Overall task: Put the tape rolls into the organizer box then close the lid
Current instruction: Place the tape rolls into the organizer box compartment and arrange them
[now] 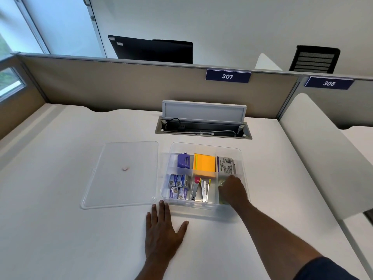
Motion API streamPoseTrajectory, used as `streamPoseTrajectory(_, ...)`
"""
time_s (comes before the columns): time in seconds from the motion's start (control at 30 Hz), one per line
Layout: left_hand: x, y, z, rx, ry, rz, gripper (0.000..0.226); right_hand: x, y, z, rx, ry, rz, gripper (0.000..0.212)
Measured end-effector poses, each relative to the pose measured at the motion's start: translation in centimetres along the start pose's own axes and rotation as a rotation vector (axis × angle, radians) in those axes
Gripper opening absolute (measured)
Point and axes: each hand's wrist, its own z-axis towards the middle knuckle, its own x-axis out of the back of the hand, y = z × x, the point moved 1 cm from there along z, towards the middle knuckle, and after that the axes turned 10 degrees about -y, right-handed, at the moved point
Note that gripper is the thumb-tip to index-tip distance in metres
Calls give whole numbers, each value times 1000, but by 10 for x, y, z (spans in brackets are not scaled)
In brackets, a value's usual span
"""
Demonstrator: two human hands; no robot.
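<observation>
Right hand [232, 189]: down in organizer box's [205, 208] lower-right compartment, over a clear tape roll [222, 182]; grip unclear
Left hand [161, 231]: flat, empty, fingers spread, by box's near-left corner
Lid [123, 174]: off, left of box; bare table [60, 229] around it

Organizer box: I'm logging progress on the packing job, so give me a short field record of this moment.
organizer box: clear, open, six compartments, on desk
lid: off, flat on desk, left of box
right hand: inside near right compartment, over something pale, partly hidden
left hand: flat on desk, fingertips near box corner
tape rolls: none clearly visible on desk
</observation>
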Motion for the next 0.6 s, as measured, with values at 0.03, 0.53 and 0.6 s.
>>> streamPoseTrajectory(0.03, 0, 0, 0, 0, 0, 1, 95, 0, 1, 0, -9, -16, -21, 41)
streamPoseTrajectory(0.53, 2, 0, -1, -5, -1, 2, 95, 7, 2, 0, -14, -47, -4, 50)
streamPoseTrajectory(0.6, 2, 1, -2, -9, 2, -1, 95, 6, 1, 0, -17, -53, -34, 48)
